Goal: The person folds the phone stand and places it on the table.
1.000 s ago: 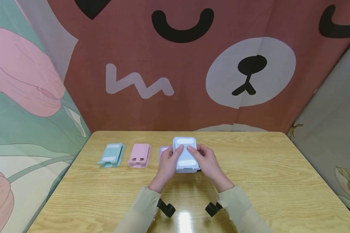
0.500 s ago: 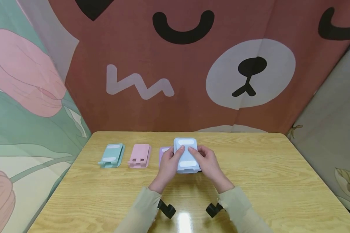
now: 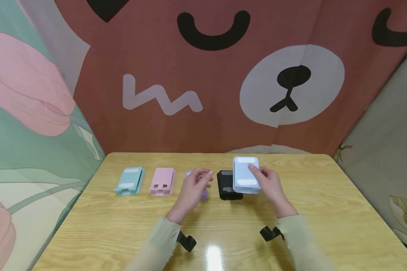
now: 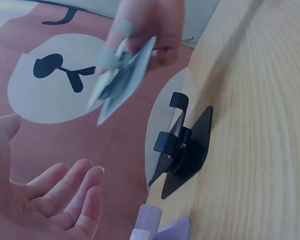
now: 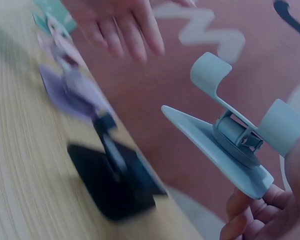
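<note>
My right hand point(image 3: 272, 187) grips a folded light blue phone stand point(image 3: 245, 174) by its right side, thumb on top, raised above the table. Its hinge and two lips show in the right wrist view, where the blue phone stand point(image 5: 230, 132) is seen edge-on. My left hand point(image 3: 190, 192) is in the air with loosely bent fingers and holds nothing; the left wrist view shows its palm point(image 4: 45, 202) bare. Below it lies a purple phone stand point(image 3: 204, 194), mostly hidden by that hand. A black phone stand point(image 3: 226, 184) lies between the hands, partly covered by the blue one.
Pink point(image 3: 162, 180) and teal point(image 3: 131, 180) phone stands lie to the left in the same row on the wooden table point(image 3: 224, 229). A printed bear cloth point(image 3: 217, 128) hangs behind the table's far edge. A black camera mount sits at each wrist.
Both hands were on the blue phone stand; the left has let go and drawn back left. My right hand has carried the stand to the right, uncovering the black one.
</note>
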Demonstrator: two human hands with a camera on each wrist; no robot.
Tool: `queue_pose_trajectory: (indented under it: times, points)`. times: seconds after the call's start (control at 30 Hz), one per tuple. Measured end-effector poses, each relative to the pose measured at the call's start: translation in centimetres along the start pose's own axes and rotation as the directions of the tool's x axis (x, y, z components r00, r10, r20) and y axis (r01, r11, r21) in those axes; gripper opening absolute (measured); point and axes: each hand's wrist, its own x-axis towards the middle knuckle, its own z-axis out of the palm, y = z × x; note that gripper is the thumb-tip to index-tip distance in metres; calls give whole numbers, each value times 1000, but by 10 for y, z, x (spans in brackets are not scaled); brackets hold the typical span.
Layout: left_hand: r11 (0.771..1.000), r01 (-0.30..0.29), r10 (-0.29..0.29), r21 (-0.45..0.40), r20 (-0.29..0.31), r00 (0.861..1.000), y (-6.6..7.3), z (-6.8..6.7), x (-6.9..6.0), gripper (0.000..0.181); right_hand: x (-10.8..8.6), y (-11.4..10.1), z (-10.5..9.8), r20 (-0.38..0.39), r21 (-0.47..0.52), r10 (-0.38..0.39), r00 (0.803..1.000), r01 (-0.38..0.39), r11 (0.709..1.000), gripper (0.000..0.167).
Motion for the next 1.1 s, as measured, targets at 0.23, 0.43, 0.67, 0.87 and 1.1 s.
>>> queue_pose_trajectory:
  times: [0.23, 0.43, 0.67, 0.87, 1.1]
  points:
    - [1000, 27, -27, 9, 20, 999, 0, -2, -1, 43, 10, 20, -30, 1, -82, 63, 998, -63, 995, 88]
    - [998, 1, -2, 59, 22, 1000, 4, -6, 3, 43, 24, 30, -44, 27, -175, 85, 996, -79, 981, 92]
    - [960, -74, 65, 272, 41, 997, 14, -20, 12, 50, 36, 40, -49, 54, -319, 87, 995, -65, 946, 85]
    - [880, -94, 73, 465, 62, 995, 24, -35, 26, 64, 42, 42, -54, 83, -402, 105, 991, -63, 914, 82]
    - [791, -133, 103, 597, 84, 991, 38, -42, 38, 67, 47, 39, -57, 103, -514, 96, 990, -29, 857, 74]
